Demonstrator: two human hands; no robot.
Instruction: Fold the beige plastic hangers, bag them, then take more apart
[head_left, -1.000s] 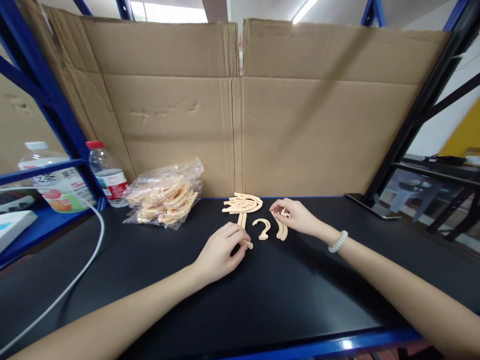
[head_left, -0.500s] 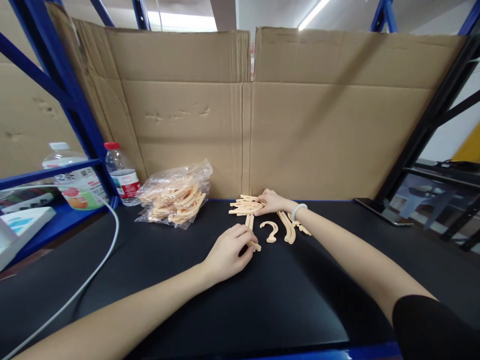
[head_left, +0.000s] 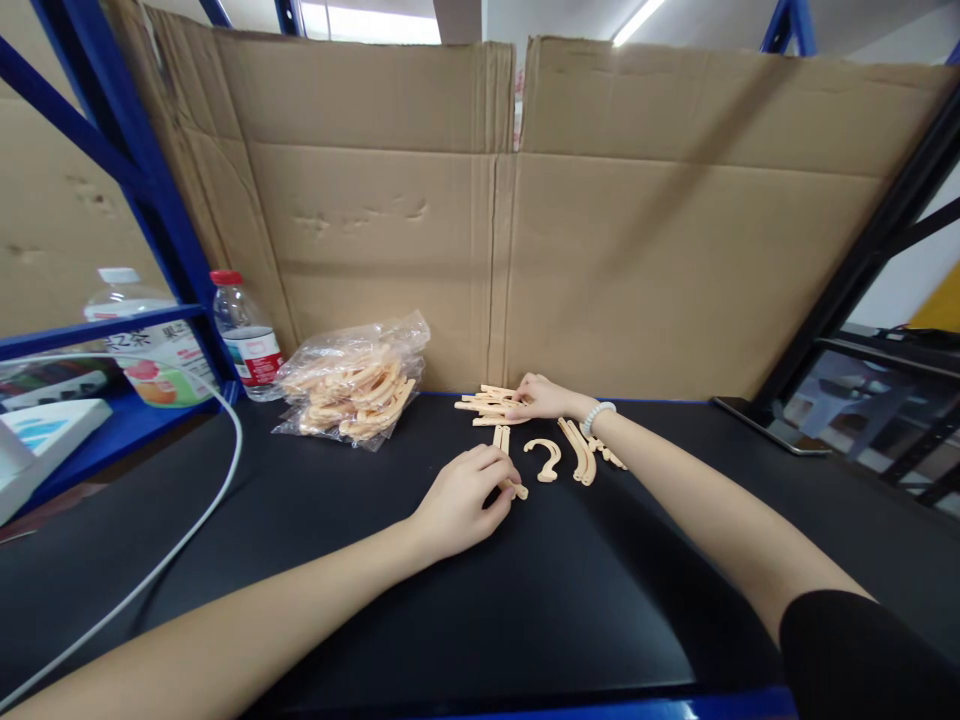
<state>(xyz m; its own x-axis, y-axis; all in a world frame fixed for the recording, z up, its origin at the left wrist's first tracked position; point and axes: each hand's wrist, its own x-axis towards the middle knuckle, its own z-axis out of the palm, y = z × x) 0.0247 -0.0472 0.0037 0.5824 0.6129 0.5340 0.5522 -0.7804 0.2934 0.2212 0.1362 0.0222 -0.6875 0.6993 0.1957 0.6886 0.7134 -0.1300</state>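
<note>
My left hand [head_left: 474, 495] rests on the black table, fingers curled and closed around a beige plastic hanger piece [head_left: 520, 491] whose end sticks out by the fingertips. Just beyond it lie two straight beige strips [head_left: 502, 437] side by side. My right hand [head_left: 541, 397], with a beaded bracelet at the wrist, reaches to the back and pinches a strip in a loose pile of hanger arms [head_left: 480, 405]. Between the hands sits a beige hanger hook [head_left: 551, 462]. To its right are two curved hanger arms [head_left: 581, 455] and small beige parts [head_left: 609, 455], partly behind my right forearm.
A clear bag [head_left: 352, 385] full of beige hanger pieces stands at the back left. Beside it are a red-capped bottle [head_left: 251, 345] and a larger bottle [head_left: 169, 365]. A white cable [head_left: 191, 535] crosses the left side. A phone-like flat object [head_left: 772, 428] lies back right; cardboard [head_left: 675, 250] closes the back.
The whole view has shifted slightly. My right hand's fingers have moved a little within the pile, and some strips there lie differently. My left hand stays in nearly the same place.
</note>
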